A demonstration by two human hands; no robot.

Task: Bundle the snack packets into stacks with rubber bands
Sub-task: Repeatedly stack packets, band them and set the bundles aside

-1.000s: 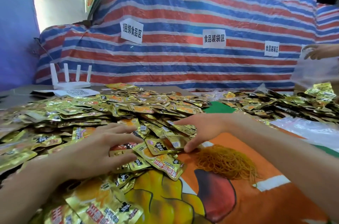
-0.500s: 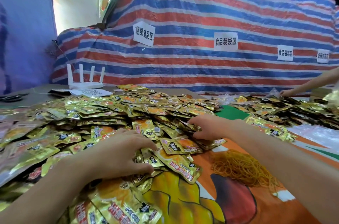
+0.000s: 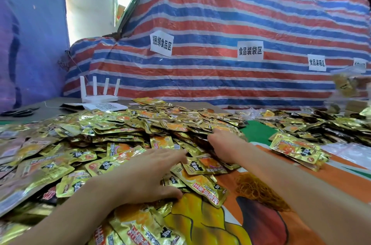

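Note:
A big heap of gold and orange snack packets point(image 3: 112, 134) covers the table in front of me. My left hand point(image 3: 148, 174) lies palm down on packets at the heap's near edge, fingers spread and curled over them. My right hand point(image 3: 224, 144) reaches into the heap further back, its fingertips buried among the packets, so its grip is hidden. A loose pile of yellow rubber bands point(image 3: 259, 190) lies on the orange printed cloth point(image 3: 321, 176) just right of my hands, below my right forearm.
A second heap of packets point(image 3: 313, 130) lies to the right. A white router point(image 3: 98, 94) and a sheet with a code stand at the back left. A striped tarp point(image 3: 220, 24) with paper labels rises behind the table. Someone's blurred bag point(image 3: 347, 84) shows far right.
My right hand has pushed further back into the heap. My left hand has stayed on the near packets. The view has shifted left and the other person's arm has left the frame.

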